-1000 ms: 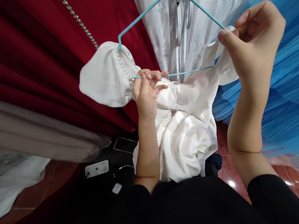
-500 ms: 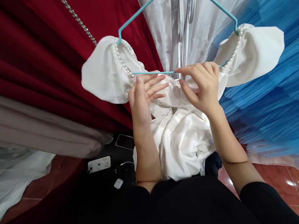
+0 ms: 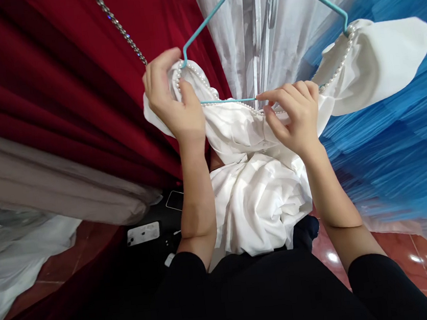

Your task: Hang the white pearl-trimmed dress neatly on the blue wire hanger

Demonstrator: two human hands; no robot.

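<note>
A white satin dress (image 3: 262, 200) with pearl-trimmed edges hangs on a thin turquoise hanger (image 3: 215, 10), its skirt bunched below over my lap. My left hand (image 3: 176, 102) is closed around the left shoulder of the dress, by the hanger's left end. Its fingers go behind the white cloth while the thumb lies at the pearl edge. Against the hanger's lower bar, the index finger and thumb of my right hand (image 3: 295, 114) come together near the middle. The right sleeve (image 3: 391, 65) spreads out loosely beyond it.
Dark red cloth (image 3: 117, 124) hangs at the left with a beaded chain (image 3: 117, 24) across it. Blue ruffled fabric (image 3: 401, 154) fills the right side. Behind are white cloth and metal poles. A phone (image 3: 143, 233) lies on a black surface at lower left.
My left hand has moved up and left from the neckline and closed on the dress's left shoulder. My right hand stays on the lower bar; hanger and dress have shifted slightly right.
</note>
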